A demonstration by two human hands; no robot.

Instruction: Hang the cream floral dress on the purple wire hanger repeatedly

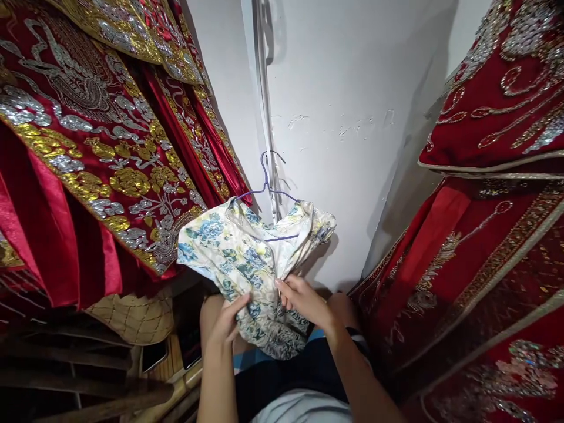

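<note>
White wall point(352, 147), hanging red embroidered garments point(101, 147)

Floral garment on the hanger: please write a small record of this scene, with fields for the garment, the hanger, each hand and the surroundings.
garment: floral garment, cream with blue and green flowers, bunched up on the hanger
hanger: blue wire hanger, hook upward, in front of the white wall
left hand: left hand grips the lower cloth from below
right hand: right hand, fingers pinching the cloth near its middle
surroundings: red embroidered robes with gold and silver sequins hang on both sides
</note>
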